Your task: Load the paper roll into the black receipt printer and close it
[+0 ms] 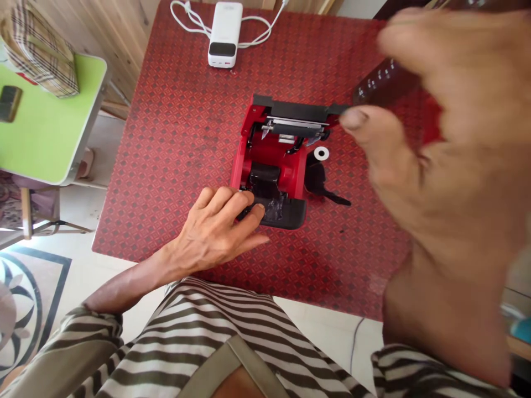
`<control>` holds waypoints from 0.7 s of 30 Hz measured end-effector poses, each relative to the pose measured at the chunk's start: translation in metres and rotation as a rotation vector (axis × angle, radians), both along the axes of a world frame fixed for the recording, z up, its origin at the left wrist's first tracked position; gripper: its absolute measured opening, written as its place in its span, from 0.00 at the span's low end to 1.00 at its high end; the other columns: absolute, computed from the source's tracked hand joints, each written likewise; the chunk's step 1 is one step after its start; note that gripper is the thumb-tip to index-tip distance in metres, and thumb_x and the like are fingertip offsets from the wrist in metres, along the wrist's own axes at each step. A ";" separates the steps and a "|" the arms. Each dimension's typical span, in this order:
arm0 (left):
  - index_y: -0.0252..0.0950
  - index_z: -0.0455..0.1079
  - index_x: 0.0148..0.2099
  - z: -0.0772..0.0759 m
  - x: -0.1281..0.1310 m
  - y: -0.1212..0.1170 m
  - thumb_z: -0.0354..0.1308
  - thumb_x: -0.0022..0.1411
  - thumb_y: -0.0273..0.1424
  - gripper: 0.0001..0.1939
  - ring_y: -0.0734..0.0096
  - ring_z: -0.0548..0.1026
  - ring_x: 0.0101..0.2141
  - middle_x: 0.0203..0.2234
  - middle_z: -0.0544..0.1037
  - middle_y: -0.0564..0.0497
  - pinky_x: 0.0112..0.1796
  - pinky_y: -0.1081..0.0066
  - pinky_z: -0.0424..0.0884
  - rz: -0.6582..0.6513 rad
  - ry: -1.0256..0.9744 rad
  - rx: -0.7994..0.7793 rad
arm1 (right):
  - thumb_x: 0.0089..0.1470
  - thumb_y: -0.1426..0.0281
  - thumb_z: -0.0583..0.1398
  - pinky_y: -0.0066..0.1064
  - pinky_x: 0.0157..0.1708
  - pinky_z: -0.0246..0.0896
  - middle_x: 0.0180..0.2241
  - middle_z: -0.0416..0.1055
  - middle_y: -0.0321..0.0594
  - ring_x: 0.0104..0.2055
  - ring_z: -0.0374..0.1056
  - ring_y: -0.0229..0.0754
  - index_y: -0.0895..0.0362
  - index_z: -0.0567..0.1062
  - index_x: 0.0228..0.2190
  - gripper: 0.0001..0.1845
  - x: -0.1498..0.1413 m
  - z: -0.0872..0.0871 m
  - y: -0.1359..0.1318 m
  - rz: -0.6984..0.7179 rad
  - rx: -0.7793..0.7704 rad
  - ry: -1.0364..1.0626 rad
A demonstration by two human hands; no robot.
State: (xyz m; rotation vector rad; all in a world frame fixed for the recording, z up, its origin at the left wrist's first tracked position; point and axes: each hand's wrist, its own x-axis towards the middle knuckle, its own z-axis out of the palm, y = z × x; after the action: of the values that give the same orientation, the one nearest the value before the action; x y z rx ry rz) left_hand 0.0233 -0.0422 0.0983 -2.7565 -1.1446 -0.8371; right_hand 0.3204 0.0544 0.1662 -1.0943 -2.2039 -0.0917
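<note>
A red and black device [271,160] lies opened on the red patterned table [182,127], its inner rollers showing. My left hand [215,232] rests on the device's near left corner, fingers curled on its black front edge. My right hand [440,160] is raised close to the camera and blurred, its fingers closed round a dark, ridged bottle-like object [384,83]. A small white ring [321,153] and a black lever-shaped part [321,185] lie on the table just right of the device.
A white power bank [224,34] with a white cable [186,16] sits at the table's far edge. A low green table [45,132] with a checked cloth [41,52] stands to the left. A patterned rug [20,304] lies on the floor.
</note>
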 end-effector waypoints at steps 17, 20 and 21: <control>0.32 0.84 0.65 -0.007 0.005 -0.002 0.65 0.95 0.41 0.16 0.54 0.84 0.47 0.49 0.91 0.41 0.46 0.56 0.75 -0.003 0.001 0.082 | 0.83 0.71 0.71 0.45 0.51 0.85 0.52 0.96 0.37 0.48 0.90 0.51 0.46 0.92 0.60 0.13 -0.017 -0.030 -0.023 0.146 -0.061 0.020; 0.33 0.84 0.68 -0.009 0.004 -0.005 0.68 0.93 0.40 0.16 0.53 0.85 0.49 0.52 0.91 0.41 0.47 0.56 0.77 0.002 -0.008 0.046 | 0.81 0.74 0.71 0.47 0.53 0.83 0.50 0.96 0.36 0.48 0.90 0.51 0.43 0.93 0.60 0.16 -0.019 -0.040 -0.037 0.145 -0.101 0.081; 0.35 0.84 0.70 -0.010 0.003 -0.006 0.69 0.92 0.40 0.17 0.52 0.85 0.50 0.53 0.92 0.40 0.48 0.55 0.77 0.000 -0.010 0.020 | 0.81 0.76 0.70 0.48 0.54 0.83 0.50 0.96 0.37 0.49 0.90 0.51 0.44 0.93 0.60 0.17 -0.019 -0.043 -0.041 0.153 -0.114 0.072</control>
State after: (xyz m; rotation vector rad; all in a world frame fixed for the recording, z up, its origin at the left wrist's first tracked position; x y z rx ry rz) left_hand 0.0267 -0.0479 0.0880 -2.7394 -1.1324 -0.8591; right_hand 0.3011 0.0137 0.1229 -0.9694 -2.2422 0.1393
